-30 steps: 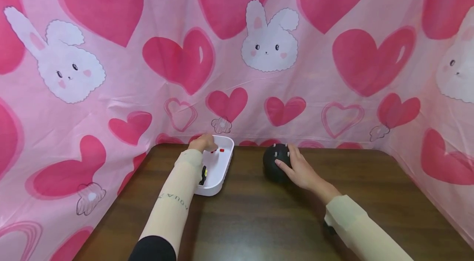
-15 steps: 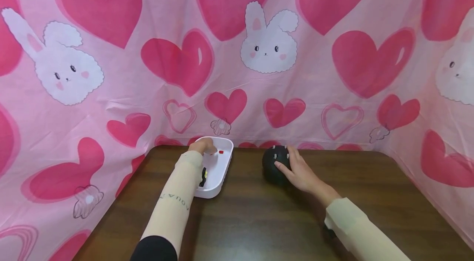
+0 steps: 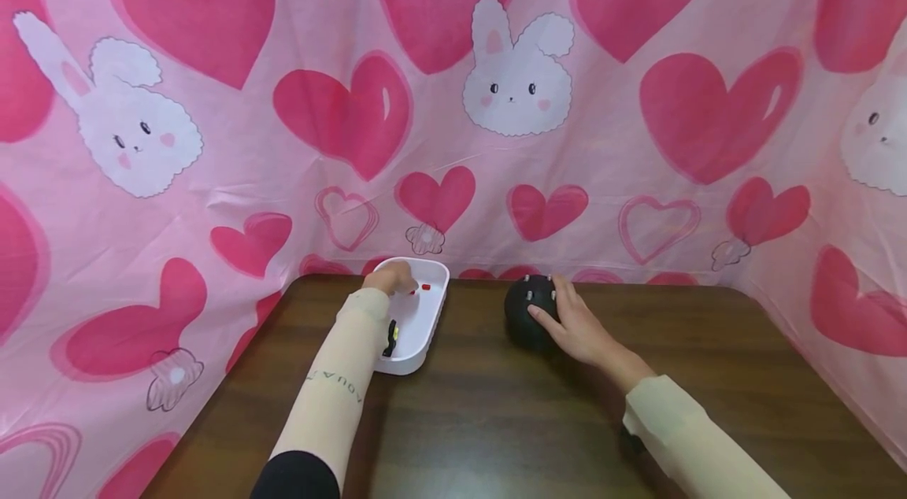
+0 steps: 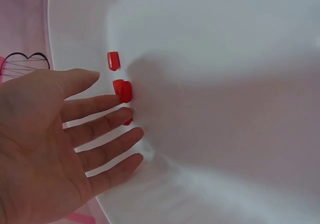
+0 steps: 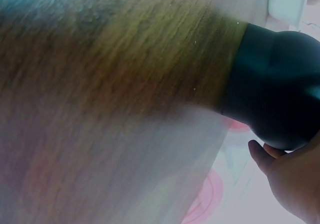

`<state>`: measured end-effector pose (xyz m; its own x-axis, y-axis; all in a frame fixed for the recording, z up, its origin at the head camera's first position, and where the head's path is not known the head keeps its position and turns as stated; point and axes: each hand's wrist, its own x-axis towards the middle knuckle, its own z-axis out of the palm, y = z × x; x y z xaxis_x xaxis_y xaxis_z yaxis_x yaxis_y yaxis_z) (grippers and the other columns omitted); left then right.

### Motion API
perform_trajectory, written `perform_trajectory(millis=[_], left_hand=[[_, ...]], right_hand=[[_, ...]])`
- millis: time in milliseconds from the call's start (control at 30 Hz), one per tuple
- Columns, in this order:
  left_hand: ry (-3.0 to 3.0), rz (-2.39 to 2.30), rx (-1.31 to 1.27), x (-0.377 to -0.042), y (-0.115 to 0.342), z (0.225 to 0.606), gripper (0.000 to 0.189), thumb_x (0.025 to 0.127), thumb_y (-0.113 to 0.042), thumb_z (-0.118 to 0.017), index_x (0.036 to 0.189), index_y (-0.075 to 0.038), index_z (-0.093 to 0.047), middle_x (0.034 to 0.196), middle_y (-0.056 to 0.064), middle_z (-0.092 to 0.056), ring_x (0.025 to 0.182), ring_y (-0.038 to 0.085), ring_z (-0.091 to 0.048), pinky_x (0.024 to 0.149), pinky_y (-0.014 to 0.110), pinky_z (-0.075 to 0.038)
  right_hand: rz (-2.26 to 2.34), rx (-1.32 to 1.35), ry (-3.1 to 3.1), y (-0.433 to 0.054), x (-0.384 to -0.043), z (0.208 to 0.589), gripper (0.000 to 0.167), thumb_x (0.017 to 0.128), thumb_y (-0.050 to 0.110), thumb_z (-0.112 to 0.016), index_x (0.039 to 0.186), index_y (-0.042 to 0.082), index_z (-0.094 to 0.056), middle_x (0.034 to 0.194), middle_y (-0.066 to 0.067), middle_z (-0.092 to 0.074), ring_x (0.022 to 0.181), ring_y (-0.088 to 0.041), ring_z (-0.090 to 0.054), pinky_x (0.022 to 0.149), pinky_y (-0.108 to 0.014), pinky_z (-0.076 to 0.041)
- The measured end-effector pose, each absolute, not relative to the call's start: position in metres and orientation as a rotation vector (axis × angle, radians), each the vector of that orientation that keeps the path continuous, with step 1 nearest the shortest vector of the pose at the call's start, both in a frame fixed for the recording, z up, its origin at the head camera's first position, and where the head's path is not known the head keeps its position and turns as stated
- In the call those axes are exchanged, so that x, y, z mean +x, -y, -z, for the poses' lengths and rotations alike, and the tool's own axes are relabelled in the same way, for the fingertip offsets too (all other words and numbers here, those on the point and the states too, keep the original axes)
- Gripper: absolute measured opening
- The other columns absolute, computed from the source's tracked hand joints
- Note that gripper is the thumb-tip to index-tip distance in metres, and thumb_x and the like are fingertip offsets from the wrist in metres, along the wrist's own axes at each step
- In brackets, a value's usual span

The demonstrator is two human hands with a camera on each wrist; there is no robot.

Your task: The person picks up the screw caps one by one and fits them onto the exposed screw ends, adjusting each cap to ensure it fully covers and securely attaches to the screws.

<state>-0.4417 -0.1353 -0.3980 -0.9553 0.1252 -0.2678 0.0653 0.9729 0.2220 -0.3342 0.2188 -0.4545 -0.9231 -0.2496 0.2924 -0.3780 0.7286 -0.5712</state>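
Observation:
My left hand (image 3: 392, 279) reaches into the far end of a white tray (image 3: 405, 364). In the left wrist view its fingers are spread and nearly straight, palm showing. The index fingertip is right at a small glossy red piece (image 4: 126, 92), shaped like a false nail, by the tray wall. Another red piece (image 4: 114, 61) lies beyond the thumb tip, and one is partly hidden behind the middle finger. My right hand (image 3: 583, 330) holds the side of a black ball-shaped stand (image 5: 285, 84) with a cylindrical base, thumb and fingers curved round it. Small silver knobs (image 3: 529, 295) top the ball.
A black and yellow item (image 3: 391, 338) lies in the near part of the tray, beside my left forearm. Both tray and ball stand on a brown wooden table (image 3: 496, 436). A pink curtain (image 3: 439, 137) with hearts and rabbits hangs behind and at both sides.
My left hand has shifted slightly to the right within the tray, over the red pieces. The right hand keeps its hold on the black stand. The head view has tilted slightly.

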Motion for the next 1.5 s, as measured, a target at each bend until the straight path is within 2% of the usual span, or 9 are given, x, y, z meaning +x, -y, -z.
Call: perform_trajectory(millis=[167,333,433,600,700,967,1133,1500], left_hand=[[-2.834,-0.262,0.196,-0.442,0.130,0.397,0.019,0.096,-0.019,-0.064,0.084,-0.005,-0.063,0.078,0.007,-0.054,0.073,0.019,-0.052,0.067,0.031,-0.044],[-2.826,-0.216,0.264,-0.443,0.124,0.397,0.018,0.096,-0.015,-0.065,0.091,0.002,-0.071,0.073,0.006,-0.053,0.066,0.017,-0.051,0.062,0.026,-0.042],[-2.814,-0.245,0.248,-0.442,0.121,0.396,0.017,0.095,-0.013,-0.066,0.099,0.002,-0.073,0.079,0.008,-0.057,0.070,0.019,-0.055,0.065,0.027,-0.045],[-2.780,-0.339,0.149,-0.441,0.121,0.395,0.020,0.093,-0.015,-0.071,0.109,-0.004,-0.070,0.095,0.011,-0.062,0.088,0.025,-0.058,0.078,0.036,-0.050],[-2.764,-0.366,0.087,-0.446,0.121,0.396,0.022,0.092,-0.017,-0.072,0.111,-0.006,-0.068,0.099,0.011,-0.062,0.092,0.027,-0.058,0.081,0.038,-0.052],[-2.809,-0.286,0.028,-0.453,0.118,0.401,0.011,0.089,-0.014,-0.075,0.095,-0.006,-0.069,0.086,0.010,-0.063,0.081,0.025,-0.059,0.071,0.035,-0.052],[-2.876,-0.133,0.098,-0.454,0.118,0.406,0.009,0.087,-0.011,-0.075,0.090,-0.007,-0.067,0.081,0.008,-0.059,0.077,0.023,-0.057,0.064,0.032,-0.049],[-2.848,-0.179,0.122,-0.454,0.114,0.404,0.014,0.089,-0.007,-0.071,0.078,-0.007,-0.062,0.074,0.007,-0.057,0.070,0.021,-0.055,0.061,0.030,-0.046]], right_hand=[[-0.964,0.496,2.731,-0.220,-0.335,0.454,0.087,0.102,0.052,-0.056,0.159,-0.001,-0.017,0.156,-0.026,-0.031,0.139,-0.047,-0.039,0.111,-0.067,-0.033],[-0.951,0.490,2.722,-0.221,-0.337,0.455,0.086,0.102,0.051,-0.057,0.158,-0.001,-0.018,0.156,-0.026,-0.032,0.138,-0.046,-0.039,0.112,-0.066,-0.034],[-0.951,0.492,2.714,-0.220,-0.337,0.455,0.085,0.102,0.050,-0.058,0.158,-0.001,-0.019,0.154,-0.026,-0.033,0.137,-0.046,-0.041,0.111,-0.066,-0.034],[-0.948,0.496,2.716,-0.219,-0.335,0.454,0.085,0.102,0.050,-0.057,0.157,-0.002,-0.020,0.154,-0.027,-0.034,0.136,-0.047,-0.041,0.110,-0.067,-0.035],[-0.944,0.493,2.721,-0.219,-0.335,0.454,0.085,0.102,0.051,-0.057,0.158,-0.002,-0.019,0.154,-0.027,-0.034,0.136,-0.047,-0.041,0.111,-0.067,-0.035],[-0.944,0.493,2.712,-0.216,-0.335,0.452,0.083,0.101,0.050,-0.058,0.157,-0.001,-0.021,0.152,-0.025,-0.036,0.134,-0.046,-0.043,0.110,-0.066,-0.037],[-0.940,0.509,2.694,-0.214,-0.336,0.454,0.081,0.101,0.048,-0.060,0.155,0.001,-0.023,0.148,-0.024,-0.039,0.131,-0.044,-0.046,0.108,-0.065,-0.040],[-0.930,0.503,2.702,-0.216,-0.341,0.456,0.081,0.100,0.051,-0.060,0.155,0.003,-0.023,0.147,-0.023,-0.039,0.130,-0.043,-0.045,0.108,-0.064,-0.041]])
